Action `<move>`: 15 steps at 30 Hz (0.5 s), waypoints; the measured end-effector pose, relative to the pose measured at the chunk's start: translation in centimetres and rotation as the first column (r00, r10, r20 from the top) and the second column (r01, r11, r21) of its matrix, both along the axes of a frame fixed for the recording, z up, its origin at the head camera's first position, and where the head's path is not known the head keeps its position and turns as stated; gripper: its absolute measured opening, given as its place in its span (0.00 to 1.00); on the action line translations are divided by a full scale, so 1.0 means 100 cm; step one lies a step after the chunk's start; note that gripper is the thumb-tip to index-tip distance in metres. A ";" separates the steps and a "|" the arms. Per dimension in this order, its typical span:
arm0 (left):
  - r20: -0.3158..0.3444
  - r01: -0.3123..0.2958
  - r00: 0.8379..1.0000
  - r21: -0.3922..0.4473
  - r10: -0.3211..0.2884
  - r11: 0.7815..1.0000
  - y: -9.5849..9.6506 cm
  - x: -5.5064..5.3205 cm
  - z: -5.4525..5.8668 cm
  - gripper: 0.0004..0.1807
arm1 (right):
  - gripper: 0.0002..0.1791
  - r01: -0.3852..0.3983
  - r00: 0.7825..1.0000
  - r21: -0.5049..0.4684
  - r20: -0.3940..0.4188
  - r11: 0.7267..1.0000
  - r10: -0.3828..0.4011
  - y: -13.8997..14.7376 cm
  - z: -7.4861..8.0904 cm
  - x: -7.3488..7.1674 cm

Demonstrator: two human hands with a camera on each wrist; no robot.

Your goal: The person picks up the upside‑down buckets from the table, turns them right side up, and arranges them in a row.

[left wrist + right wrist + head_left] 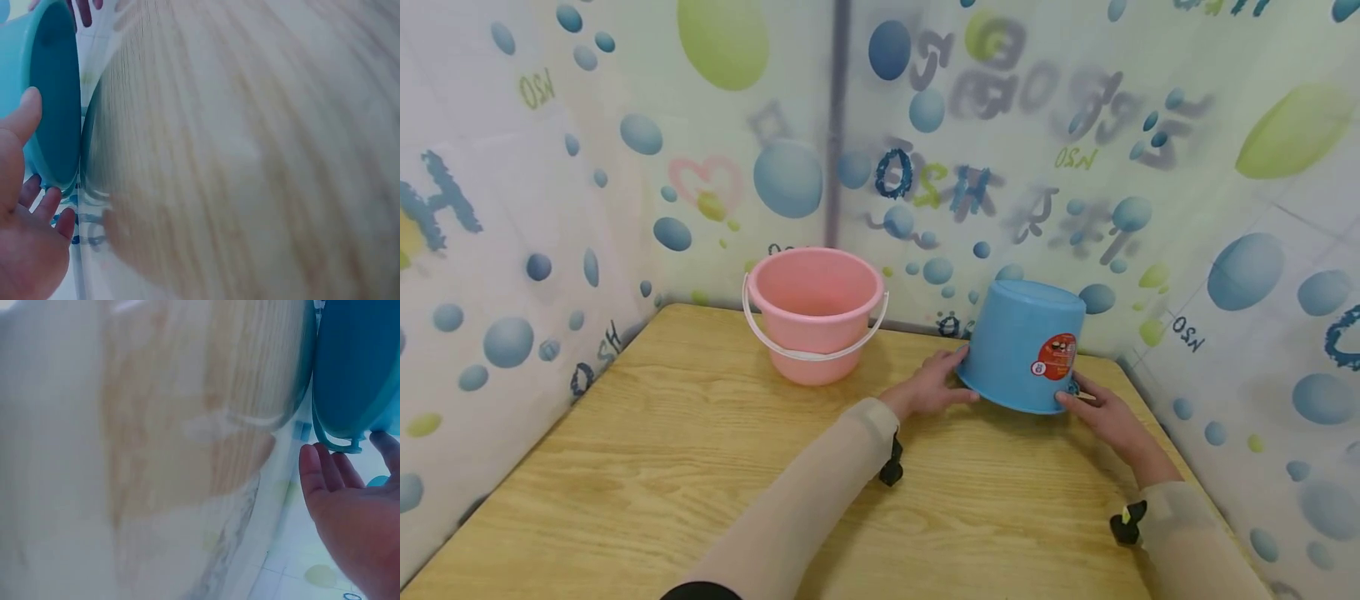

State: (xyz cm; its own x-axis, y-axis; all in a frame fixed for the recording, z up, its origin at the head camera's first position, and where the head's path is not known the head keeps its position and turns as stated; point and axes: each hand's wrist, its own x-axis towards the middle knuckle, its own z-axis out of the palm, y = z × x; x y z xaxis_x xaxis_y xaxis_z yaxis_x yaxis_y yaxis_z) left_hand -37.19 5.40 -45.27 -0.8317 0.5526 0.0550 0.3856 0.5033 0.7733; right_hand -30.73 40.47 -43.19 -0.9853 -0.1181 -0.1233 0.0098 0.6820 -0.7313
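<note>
A blue bucket is upside down and slightly tilted at the right rear of the wooden table, a red label on its side. My left hand holds its rim at the left, the thumb lying across the rim in the left wrist view. At the rim's other side, my right hand grips with its thumb near, its fingers by the handle end in the right wrist view. The bucket's dark blue inside faces the tabletop, its near rim edge raised.
A pink bucket stands upright to the left of the blue one, its white handle hanging down in front. Patterned curtains close off the wooden table at the back and both sides.
</note>
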 end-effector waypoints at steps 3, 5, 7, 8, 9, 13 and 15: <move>-0.001 -0.009 1.000 0.019 0.009 1.000 -0.001 0.000 0.001 0.53 | 0.52 -0.017 1.000 -0.018 -0.005 1.000 0.017 -0.001 0.002 0.003; 0.000 -0.015 1.000 0.029 0.015 0.999 -0.002 0.000 0.002 0.53 | 0.53 -0.036 0.999 -0.024 -0.007 0.999 0.036 -0.001 0.002 0.004; 0.007 -0.020 1.000 0.036 0.019 0.999 -0.003 0.000 0.003 0.53 | 0.53 -0.049 0.999 -0.023 -0.014 0.999 0.049 -0.002 0.003 0.006; 0.012 -0.021 1.000 0.041 0.020 0.999 -0.004 0.000 0.003 0.53 | 0.53 -0.056 0.998 -0.024 -0.018 0.998 0.055 -0.002 0.004 0.006; 0.020 -0.020 1.000 0.048 0.019 0.999 -0.005 0.001 0.004 0.53 | 0.53 -0.064 0.998 -0.027 -0.024 0.998 0.063 -0.002 0.004 0.006; 0.051 -0.017 0.999 0.079 0.013 0.997 -0.007 0.002 0.007 0.53 | 0.52 -0.089 0.995 -0.023 -0.048 0.996 0.087 -0.001 0.006 0.009; 0.059 -0.017 0.998 0.094 0.012 0.995 -0.009 0.003 0.009 0.53 | 0.51 -0.095 0.994 -0.016 -0.060 0.995 0.094 0.001 0.006 0.010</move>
State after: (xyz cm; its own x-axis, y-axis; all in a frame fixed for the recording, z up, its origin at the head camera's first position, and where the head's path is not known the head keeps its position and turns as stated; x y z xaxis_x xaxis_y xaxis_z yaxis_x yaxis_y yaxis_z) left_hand -36.88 4.51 -44.39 -0.8429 0.5351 0.0572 0.3313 0.4323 0.8386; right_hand -29.76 40.52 -42.56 -0.9752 -0.2125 -0.0625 -0.0973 0.6641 -0.7413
